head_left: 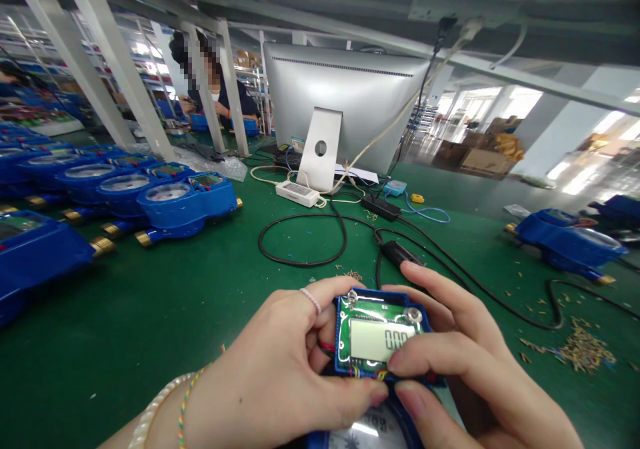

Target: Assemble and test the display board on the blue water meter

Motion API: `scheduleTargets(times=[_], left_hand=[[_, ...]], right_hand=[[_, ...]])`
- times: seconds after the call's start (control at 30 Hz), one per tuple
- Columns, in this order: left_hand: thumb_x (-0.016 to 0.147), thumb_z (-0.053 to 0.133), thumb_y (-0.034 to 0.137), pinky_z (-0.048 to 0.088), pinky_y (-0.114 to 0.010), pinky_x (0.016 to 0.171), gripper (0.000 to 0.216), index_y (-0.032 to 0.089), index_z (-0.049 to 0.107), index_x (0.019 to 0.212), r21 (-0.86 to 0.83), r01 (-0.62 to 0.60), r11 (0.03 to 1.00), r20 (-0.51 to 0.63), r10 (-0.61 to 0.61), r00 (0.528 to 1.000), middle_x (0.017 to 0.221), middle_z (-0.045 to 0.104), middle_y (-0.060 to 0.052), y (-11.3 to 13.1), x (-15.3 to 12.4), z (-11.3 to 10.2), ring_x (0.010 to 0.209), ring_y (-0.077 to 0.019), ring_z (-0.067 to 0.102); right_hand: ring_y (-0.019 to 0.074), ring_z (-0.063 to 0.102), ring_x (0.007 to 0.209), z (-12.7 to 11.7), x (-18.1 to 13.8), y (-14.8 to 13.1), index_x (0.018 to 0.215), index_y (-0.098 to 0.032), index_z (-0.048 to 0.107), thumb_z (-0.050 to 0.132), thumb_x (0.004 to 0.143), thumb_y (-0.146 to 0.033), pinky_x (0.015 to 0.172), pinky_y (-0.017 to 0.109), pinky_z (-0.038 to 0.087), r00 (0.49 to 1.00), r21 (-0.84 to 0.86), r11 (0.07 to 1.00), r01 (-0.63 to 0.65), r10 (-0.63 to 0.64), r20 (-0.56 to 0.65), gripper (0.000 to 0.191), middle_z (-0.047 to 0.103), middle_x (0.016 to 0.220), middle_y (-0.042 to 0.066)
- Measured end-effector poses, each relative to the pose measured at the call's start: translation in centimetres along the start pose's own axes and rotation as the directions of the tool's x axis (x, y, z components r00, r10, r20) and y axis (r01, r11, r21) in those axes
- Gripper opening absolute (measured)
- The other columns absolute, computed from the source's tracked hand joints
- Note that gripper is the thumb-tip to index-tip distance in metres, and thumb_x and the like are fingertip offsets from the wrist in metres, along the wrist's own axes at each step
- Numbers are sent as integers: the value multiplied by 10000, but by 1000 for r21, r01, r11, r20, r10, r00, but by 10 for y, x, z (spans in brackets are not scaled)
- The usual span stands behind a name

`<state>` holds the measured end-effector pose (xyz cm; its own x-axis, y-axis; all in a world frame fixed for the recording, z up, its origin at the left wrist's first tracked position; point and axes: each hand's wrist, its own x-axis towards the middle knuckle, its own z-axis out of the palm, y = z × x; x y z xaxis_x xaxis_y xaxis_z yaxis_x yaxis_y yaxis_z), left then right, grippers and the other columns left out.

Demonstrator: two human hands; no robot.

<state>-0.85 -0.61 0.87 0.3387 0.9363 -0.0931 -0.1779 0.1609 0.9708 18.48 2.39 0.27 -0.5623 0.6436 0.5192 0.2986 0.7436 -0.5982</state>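
Close in front of me is a blue water meter [380, 396], its round dial partly hidden below my fingers. At its top, the green circuit board [370, 310] with a lit display [370, 342] reading zeros lies in an uncovered blue housing. My left hand [285, 362] is wrapped round the left side of the housing, thumb along its lower edge. On the right side, my right hand [465, 356] grips the meter, a fingertip on the display's lower right corner and the thumb below it. Coloured wires [370, 373] show at the board's lower edge.
Several blue meters [185, 202] stand in rows at left; another meter [570, 239] is at right. Small brass screws [585, 346] lie heaped at right. Black cables [310, 262] loop before a monitor [345, 102]. A person [225, 96] works beyond the metal posts.
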Motion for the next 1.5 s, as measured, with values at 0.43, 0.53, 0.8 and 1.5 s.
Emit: scheduleTargets(times=[0.43,0.53,0.8,1.5], left_hand=[[733,731,87,518,-193,738,543,357,528,1158,-53,-56,997,-5,56,998,945,681,94,-10,0,-4,855,-109,664],[742,719,136,514,-209,693,391,301,565,1061,134,-76,988,-57,84,995,851,661,76,-11,2,-3,806,-136,656],[668,736,170,294,-132,402,485,282,544,1100,562,-135,816,-112,237,965,583,460,120,-6,2,3,469,-55,402],[691,761,372,364,-218,477,746,211,419,1335,762,-244,600,-46,426,904,659,510,75,-8,2,-3,503,-114,467]], right_hand=[[145,436,1266,-3,1,2,988,-296,615,538,849,-102,1060,203,393,991,-132,984,121,-113,67,251,297,1413,-49],[134,420,1279,-2,1,3,968,-289,609,526,848,-86,1059,187,383,992,-115,986,119,-113,57,250,307,1408,-53],[204,298,1378,0,5,6,1347,-276,374,619,832,-422,1107,292,333,998,-56,997,-52,55,40,589,276,1508,36],[235,610,1041,-9,18,-9,1172,-234,542,738,675,-451,879,309,514,943,13,952,-305,300,146,577,636,1138,46]])
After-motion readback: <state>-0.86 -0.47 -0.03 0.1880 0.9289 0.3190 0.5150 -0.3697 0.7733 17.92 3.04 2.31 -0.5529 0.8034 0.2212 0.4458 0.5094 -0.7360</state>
